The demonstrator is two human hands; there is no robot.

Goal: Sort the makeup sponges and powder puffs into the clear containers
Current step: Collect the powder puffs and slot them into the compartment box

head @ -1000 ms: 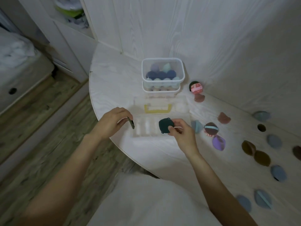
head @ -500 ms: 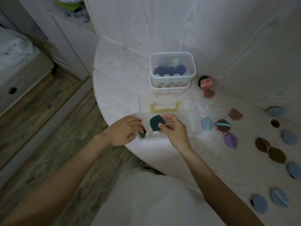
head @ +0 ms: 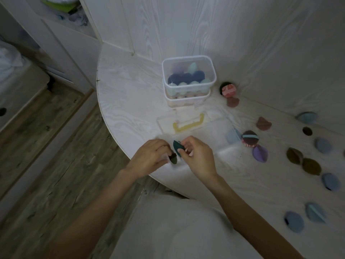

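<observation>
My right hand [head: 196, 157] pinches a dark teal powder puff [head: 177, 148] on edge over the left end of a flat clear container [head: 222, 148] near the table's front edge. Beside it, my left hand [head: 149, 157] pinches a small dark olive puff [head: 172, 159]. A yellow-handled clear lid [head: 188, 124] lies just behind. Further back, two stacked clear tubs [head: 188, 79] hold blue, mint and beige sponges. Several loose puffs lie to the right: a light blue puff [head: 232, 136], a brown banded puff [head: 250, 141] and a purple puff [head: 260, 153].
More puffs in brown [head: 294, 155], olive [head: 311, 166] and grey-blue [head: 330, 182] spread toward the right edge of the rounded white table [head: 127, 94]. A pink patterned puff [head: 228, 89] leans at the wall corner. Wood floor and a white cabinet [head: 61, 45] lie to the left.
Both hands came together at the container's left end. The teal puff turned from flat-facing to edge-on, and the left hand brought its small dark puff down beside it.
</observation>
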